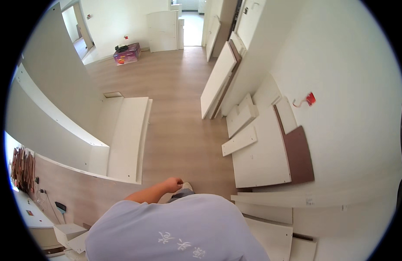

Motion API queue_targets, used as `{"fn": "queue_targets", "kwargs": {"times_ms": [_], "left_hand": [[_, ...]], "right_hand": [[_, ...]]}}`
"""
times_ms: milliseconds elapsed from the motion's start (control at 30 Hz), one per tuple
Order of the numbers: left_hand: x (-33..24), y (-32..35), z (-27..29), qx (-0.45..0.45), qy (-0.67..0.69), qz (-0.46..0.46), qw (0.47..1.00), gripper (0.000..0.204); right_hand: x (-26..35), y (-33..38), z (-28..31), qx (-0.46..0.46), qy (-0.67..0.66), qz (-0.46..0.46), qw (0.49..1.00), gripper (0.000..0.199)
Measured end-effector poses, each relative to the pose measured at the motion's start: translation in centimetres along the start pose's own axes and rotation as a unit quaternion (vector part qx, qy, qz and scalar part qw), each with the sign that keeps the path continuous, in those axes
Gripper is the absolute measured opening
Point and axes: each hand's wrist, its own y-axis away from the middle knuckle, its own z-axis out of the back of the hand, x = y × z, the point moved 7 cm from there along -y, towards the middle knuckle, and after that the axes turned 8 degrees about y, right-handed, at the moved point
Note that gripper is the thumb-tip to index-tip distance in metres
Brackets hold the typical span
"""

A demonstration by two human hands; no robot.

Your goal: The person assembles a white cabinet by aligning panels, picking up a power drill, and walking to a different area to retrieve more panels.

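Note:
My left hand (pixel 174 184) is near the lower middle of the head view, its forearm reaching in from the left side of my grey shirt. The fingers look loosely curled, and nothing shows in them. It hangs over the wooden floor, beside my light shoe (pixel 187 186), touching no panel. My right hand is out of sight. Left of my hand lies a white cabinet frame (pixel 128 135) with a tall side panel (pixel 57 56). To the right, a large white board (pixel 262 154) leans at the wall, with a narrow white strip (pixel 239 141) against it.
More white panels (pixel 218 78) lean along the right wall farther ahead, and long boards (pixel 270 235) lie beside me at lower right. A purple box (pixel 127 54) stands at the far wall. Red-capped wires (pixel 311 99) stick out of the right wall. A dustpan (pixel 60 206) is at lower left.

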Motion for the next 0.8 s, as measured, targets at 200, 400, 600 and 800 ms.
{"fn": "queue_targets", "kwargs": {"times_ms": [200,400,600,800], "left_hand": [[4.1,0.6,10.3,-0.016,-0.036,0.026,0.999,0.041],[5.6,-3.3,15.7,-0.132,0.148,0.002,0.980,0.037],[5.5,-4.6,16.1,-0.139,0.186,0.025,0.972,0.037],[5.7,-7.2,20.2,-0.097,0.206,0.100,0.968,0.038]], "right_hand": [[18.9,-7.9,-0.5,0.153,-0.158,0.052,0.974,0.037],[25.0,-19.7,1.0,0.115,-0.093,0.118,0.982,0.035],[30.4,-25.0,-1.9,0.219,-0.114,-0.038,0.968,0.029],[43.2,-32.1,-6.2,0.343,0.055,0.058,0.936,0.031]]}}
